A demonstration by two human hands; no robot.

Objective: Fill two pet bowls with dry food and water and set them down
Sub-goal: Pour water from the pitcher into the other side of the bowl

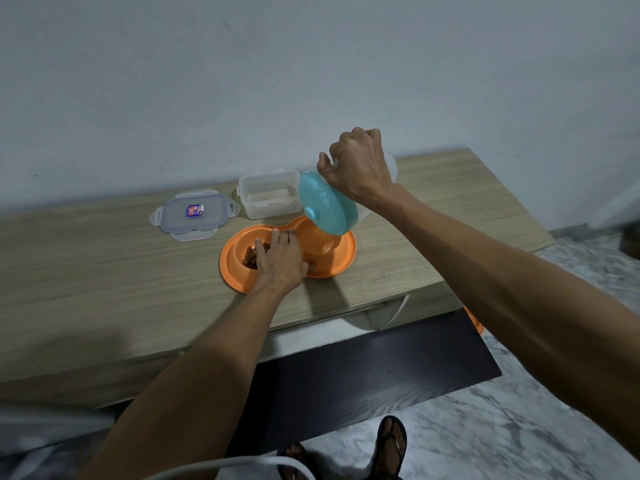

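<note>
An orange double pet bowl lies on the wooden table. Brown dry food fills its left well. My left hand rests flat on the middle of the bowl, fingers straight, thumb at the near rim. My right hand grips the handle of a clear water jug with a teal lid. The jug is tipped steeply, lid down, over the right well. Most of the jug's body is hidden behind my hand. I cannot tell whether water is flowing.
A clear plastic food container stands open behind the bowl, its clip lid lying flat to the left. The table's front edge runs close to the bowl. A dark board lies below, above marble floor and sandalled feet.
</note>
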